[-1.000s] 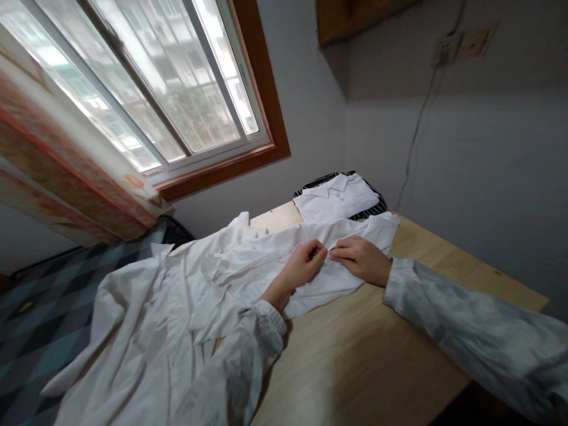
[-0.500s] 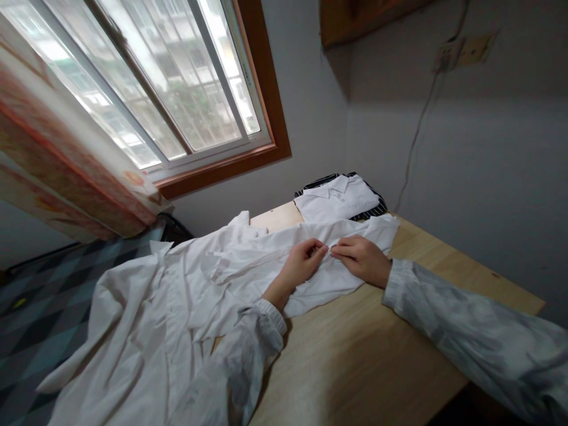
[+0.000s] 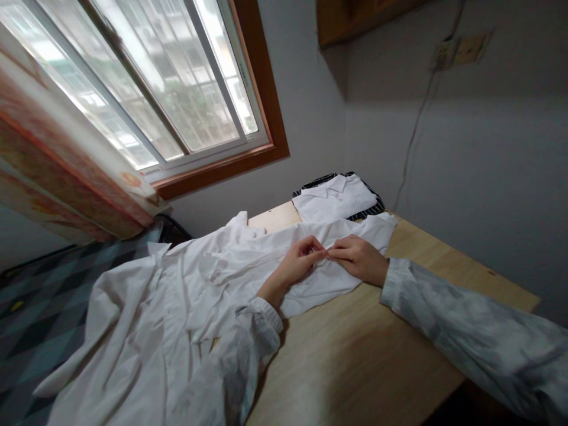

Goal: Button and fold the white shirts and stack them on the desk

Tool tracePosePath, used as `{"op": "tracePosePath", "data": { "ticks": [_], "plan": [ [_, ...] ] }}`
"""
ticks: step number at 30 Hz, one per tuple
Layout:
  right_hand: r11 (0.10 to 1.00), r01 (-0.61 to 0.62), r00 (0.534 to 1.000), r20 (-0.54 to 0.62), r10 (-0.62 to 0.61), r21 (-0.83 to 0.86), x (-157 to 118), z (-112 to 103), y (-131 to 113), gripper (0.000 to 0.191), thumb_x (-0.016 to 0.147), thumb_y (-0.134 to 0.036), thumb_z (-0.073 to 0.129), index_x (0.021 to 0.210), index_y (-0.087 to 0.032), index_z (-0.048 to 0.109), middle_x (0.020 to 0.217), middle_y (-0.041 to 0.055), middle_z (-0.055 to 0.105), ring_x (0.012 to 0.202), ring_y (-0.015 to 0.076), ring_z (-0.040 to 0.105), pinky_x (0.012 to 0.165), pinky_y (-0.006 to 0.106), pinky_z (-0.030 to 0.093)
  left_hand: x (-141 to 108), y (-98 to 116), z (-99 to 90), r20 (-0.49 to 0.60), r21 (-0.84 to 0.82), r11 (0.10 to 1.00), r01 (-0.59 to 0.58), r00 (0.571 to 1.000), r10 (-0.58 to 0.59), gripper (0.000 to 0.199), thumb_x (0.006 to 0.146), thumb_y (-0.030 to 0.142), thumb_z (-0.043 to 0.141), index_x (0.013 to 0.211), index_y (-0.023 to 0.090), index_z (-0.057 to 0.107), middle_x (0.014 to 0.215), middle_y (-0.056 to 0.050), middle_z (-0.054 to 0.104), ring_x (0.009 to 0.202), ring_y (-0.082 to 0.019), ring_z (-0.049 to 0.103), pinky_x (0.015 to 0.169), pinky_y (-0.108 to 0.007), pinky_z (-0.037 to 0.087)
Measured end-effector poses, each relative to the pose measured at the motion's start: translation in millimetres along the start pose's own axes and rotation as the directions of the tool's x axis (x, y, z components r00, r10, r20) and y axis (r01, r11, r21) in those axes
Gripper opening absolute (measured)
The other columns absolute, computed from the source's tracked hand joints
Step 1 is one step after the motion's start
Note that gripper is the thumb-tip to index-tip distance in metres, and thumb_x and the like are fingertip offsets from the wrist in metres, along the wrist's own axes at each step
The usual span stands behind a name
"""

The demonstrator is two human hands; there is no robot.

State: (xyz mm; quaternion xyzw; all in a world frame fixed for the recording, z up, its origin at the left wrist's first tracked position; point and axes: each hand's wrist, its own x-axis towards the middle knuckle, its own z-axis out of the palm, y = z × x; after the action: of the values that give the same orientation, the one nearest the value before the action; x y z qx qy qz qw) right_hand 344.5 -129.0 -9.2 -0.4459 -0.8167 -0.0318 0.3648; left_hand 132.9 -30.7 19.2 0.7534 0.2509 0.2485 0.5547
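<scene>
A white shirt [image 3: 177, 307] lies spread over the wooden table [image 3: 337, 349], its collar toward the left and its lower part to the right. My left hand [image 3: 302, 260] pinches the cloth near the middle of that lower part. Fingertip to fingertip with it, my right hand [image 3: 359, 257] pinches the same spot from the right. Whether a button sits between the fingers is too small to make out. Both hands rest low on the fabric.
At the table's back corner a folded white shirt [image 3: 335, 198] lies on dark striped cloth [image 3: 377, 208]. To the left are a dark checked bedspread [image 3: 39, 319] and a patterned curtain [image 3: 66, 160]. A cable [image 3: 410, 148] hangs down the wall from a socket [image 3: 444, 54].
My fingertips have come closer together and now meet on the cloth. The shirt has hardly moved; the whole view has shifted slightly.
</scene>
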Motion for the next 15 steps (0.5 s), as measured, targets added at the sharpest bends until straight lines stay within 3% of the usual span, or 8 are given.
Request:
{"op": "tracePosePath", "data": {
  "ticks": [9, 15],
  "plan": [
    [0.999, 0.038, 0.999, 0.015, -0.039, 0.031, -0.4, -2.8, 2.0, 0.025, 0.111, -0.023, 0.056, 0.106, -0.024, 0.081, 0.097, 0.0064, 0.078, 0.092, 0.0215, 0.069, 0.088, 0.037, 0.052, 1.4, -2.4, 1.4, 0.059, -0.049, 0.995, 0.09, 0.994, -0.087, 0.05, 0.084, 0.064, 0.082, 0.093, 0.016, 0.073, 0.076, 0.0, 0.061, 0.062, -0.009, 0.044, 0.056, -0.024, 0.032],
    [0.995, 0.093, 0.996, 0.002, -0.093, 0.042, -1.5, -3.9, 4.2, 0.026, 0.111, -0.021, 0.055, 0.113, -0.024, 0.08, 0.098, 0.0068, 0.078, 0.091, 0.0216, 0.07, 0.087, 0.037, 0.055, 0.4, -2.0, 3.3, 0.046, -0.041, 0.998, 0.043, 0.998, -0.041, 0.05, 0.088, 0.066, 0.078, 0.092, 0.016, 0.071, 0.077, 0.0, 0.061, 0.065, -0.01, 0.046, 0.059, -0.024, 0.036]
  ]
}}
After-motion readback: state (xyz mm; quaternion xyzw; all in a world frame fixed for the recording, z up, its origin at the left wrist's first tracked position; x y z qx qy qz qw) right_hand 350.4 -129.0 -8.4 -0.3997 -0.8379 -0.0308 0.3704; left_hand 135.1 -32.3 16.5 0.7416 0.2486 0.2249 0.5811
